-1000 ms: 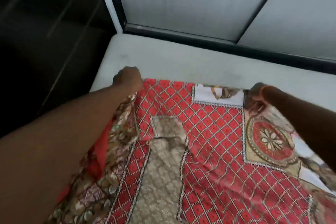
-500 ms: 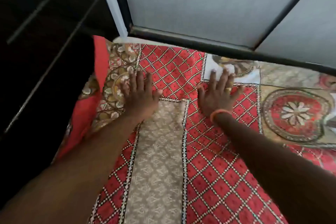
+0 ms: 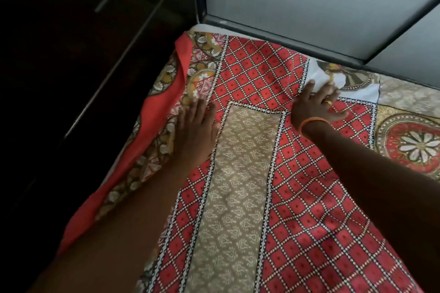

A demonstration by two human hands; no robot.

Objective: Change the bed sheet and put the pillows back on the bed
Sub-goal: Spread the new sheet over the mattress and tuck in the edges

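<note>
Pressing flat, your left hand and right hand lay fingers straight on the bed sheet; its untucked corner lay ahead-left, nearer your left.

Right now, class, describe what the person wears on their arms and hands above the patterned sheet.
Both forearms are bare, with no sleeves in view. The right hand has a thin orange band round the wrist and something small and yellow, perhaps a ring, on one finger. The left hand shows nothing worn.
</note>
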